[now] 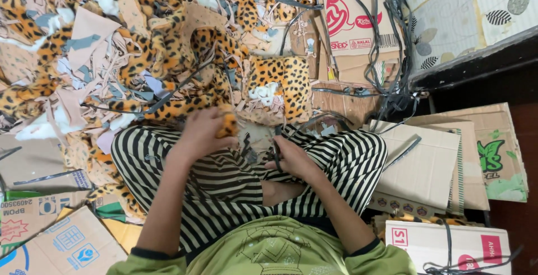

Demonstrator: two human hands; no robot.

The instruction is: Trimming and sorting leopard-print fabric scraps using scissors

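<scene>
I sit cross-legged in striped trousers (pixel 168 157). My left hand (pixel 204 132) is closed around a small piece of leopard-print plush fabric (pixel 227 125) over my lap. My right hand (pixel 294 157) grips a pair of dark-handled scissors (pixel 277 146), blades pointing up toward the fabric piece. A pale backing piece (pixel 255 138) lies between the hands. Just beyond my knees lies a sewn leopard-print pouch-like piece (pixel 280 82).
A large heap of leopard-print and pink fabric scraps (pixel 112 56) covers the floor ahead and to the left. Flattened cardboard boxes (pixel 426 163) lie right and lower left (pixel 56 236). Dark straps (pixel 386 40) trail over cardboard at upper right. A patterned floor (pixel 459 12) lies beyond.
</scene>
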